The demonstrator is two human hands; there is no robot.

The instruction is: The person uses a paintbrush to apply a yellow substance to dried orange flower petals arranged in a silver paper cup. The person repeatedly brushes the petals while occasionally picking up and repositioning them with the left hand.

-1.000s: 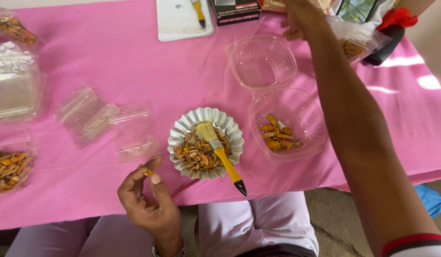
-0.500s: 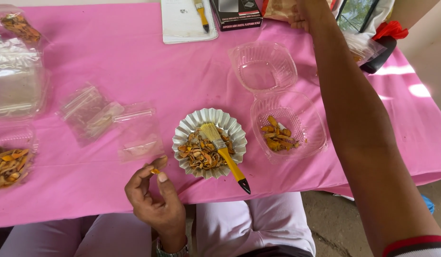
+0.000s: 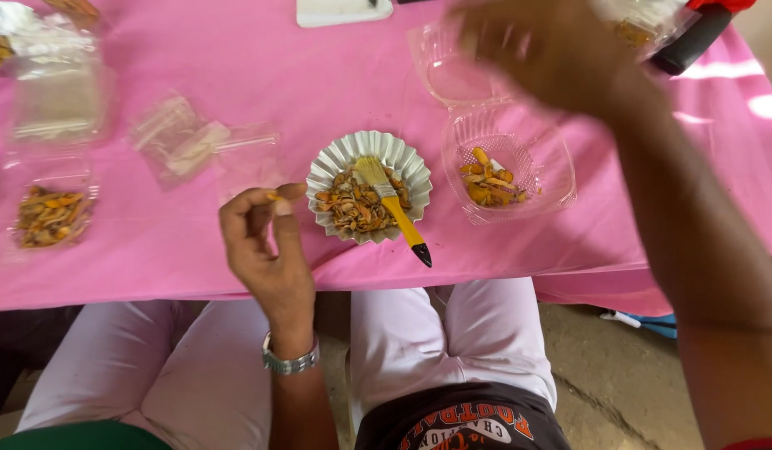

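The fluted foil dish near the table's front edge serves as the landmark. It holds a heap of brownish-orange peelings and root bits, and a small brush lies across it, pale bristles in the heap and its yellow, black-tipped handle jutting over the rim toward the person, handy to pick up.

Just left of the dish, the left hand is raised off the pink tablecloth, thumb and forefinger pinched on a tiny orange piece, the other fingers curled; a metal watch sits on the wrist.

Right of the dish stands an open clear clamshell container with a few cleaner orange pieces in its near half. Above it the right hand is in mid-air, blurred; whether it grips anything I cannot tell.

Far left of the dish lie crumpled clear bags and another clear tray of peelings.
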